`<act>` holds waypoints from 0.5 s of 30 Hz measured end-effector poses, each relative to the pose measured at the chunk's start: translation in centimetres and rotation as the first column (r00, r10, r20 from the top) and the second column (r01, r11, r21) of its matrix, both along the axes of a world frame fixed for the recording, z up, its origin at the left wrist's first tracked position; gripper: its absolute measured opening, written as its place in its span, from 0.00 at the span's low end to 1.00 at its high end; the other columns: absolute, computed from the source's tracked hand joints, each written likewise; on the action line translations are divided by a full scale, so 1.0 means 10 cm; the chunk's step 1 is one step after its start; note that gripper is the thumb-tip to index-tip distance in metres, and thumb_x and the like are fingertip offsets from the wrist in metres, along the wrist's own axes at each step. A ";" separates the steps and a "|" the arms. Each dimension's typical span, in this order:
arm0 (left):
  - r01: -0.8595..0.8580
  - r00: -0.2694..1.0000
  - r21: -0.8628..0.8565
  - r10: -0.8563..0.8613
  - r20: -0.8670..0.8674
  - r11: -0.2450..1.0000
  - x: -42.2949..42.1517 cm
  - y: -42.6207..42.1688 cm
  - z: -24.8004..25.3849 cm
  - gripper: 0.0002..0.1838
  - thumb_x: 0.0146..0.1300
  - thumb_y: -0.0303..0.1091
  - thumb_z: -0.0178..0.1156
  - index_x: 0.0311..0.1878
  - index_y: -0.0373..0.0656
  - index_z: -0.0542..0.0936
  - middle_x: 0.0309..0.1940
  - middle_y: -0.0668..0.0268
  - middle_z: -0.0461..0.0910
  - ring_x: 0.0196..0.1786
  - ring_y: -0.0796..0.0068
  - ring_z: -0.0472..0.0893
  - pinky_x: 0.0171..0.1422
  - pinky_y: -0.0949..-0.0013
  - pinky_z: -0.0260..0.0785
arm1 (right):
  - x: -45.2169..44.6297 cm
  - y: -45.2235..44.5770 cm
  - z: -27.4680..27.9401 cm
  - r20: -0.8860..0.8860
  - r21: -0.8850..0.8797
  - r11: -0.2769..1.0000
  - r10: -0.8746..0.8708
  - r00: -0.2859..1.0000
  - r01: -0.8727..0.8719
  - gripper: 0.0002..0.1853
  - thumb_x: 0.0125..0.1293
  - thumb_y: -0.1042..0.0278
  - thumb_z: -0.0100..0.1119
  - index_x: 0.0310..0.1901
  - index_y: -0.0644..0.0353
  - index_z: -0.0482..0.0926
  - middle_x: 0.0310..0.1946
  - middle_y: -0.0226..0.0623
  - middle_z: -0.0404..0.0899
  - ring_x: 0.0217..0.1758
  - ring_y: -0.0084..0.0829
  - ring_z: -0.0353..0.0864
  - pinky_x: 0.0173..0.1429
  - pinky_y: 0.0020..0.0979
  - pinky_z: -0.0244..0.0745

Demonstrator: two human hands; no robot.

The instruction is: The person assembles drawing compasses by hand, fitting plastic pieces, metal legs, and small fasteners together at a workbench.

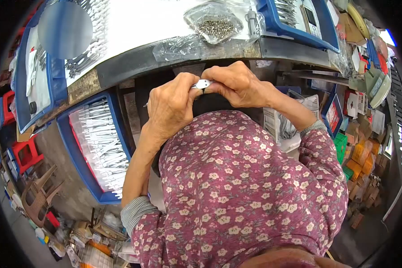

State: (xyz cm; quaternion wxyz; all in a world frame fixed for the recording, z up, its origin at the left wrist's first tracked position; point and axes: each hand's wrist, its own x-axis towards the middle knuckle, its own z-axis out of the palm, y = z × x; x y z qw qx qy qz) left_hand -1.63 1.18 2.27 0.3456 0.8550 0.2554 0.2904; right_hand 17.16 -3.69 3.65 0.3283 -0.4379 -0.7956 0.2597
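Observation:
Both hands meet in front of the chest, just short of the table's edge. A small white piece [203, 84] with dark spots shows between the fingertips. My left hand [173, 100] has its thumb and fingers pressed round the left end of this piece. From the other side, my right hand [236, 85] pinches its right end between thumb and curled finger. The rest of the piece is hidden in the fingers. Beyond the hands, a clear plastic bag [215, 29] of small metal parts lies on the white table surface [147, 20].
A blue tray [67, 134] of white metal pieces stands at lower left. Another blue tray [56, 85] is at the table's left end, and a third [272, 22] at upper right. A white basket [271, 123] stands beside my right forearm. Red stools [26, 154] are far left.

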 end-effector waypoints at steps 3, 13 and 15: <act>0.005 1.000 0.029 -0.005 0.001 1.000 0.00 -0.04 -0.04 0.06 0.52 0.22 0.60 0.33 0.38 0.74 0.24 0.59 0.77 0.24 0.61 0.78 0.26 0.67 0.67 | 0.00 -0.03 -0.04 0.001 0.007 1.000 -0.001 1.000 0.001 0.08 0.56 0.74 0.59 0.35 0.64 0.71 0.16 0.41 0.67 0.16 0.39 0.71 0.19 0.34 0.62; 0.038 0.999 0.085 -0.039 -0.001 0.996 0.03 -0.10 -0.04 0.07 0.51 0.22 0.60 0.33 0.39 0.73 0.23 0.60 0.75 0.23 0.61 0.78 0.24 0.66 0.67 | -0.02 -0.11 -0.08 -0.014 0.076 0.997 -0.015 1.000 0.016 0.08 0.55 0.73 0.60 0.33 0.63 0.71 0.17 0.40 0.67 0.15 0.39 0.70 0.18 0.33 0.61; 0.045 0.999 0.089 -0.045 -0.002 0.995 0.04 -0.11 -0.05 0.07 0.51 0.22 0.60 0.33 0.39 0.73 0.23 0.60 0.75 0.23 0.61 0.78 0.23 0.66 0.66 | 0.00 -0.12 -0.09 -0.012 0.075 0.997 -0.002 1.000 0.003 0.08 0.55 0.73 0.60 0.33 0.63 0.71 0.16 0.40 0.66 0.15 0.38 0.70 0.18 0.32 0.61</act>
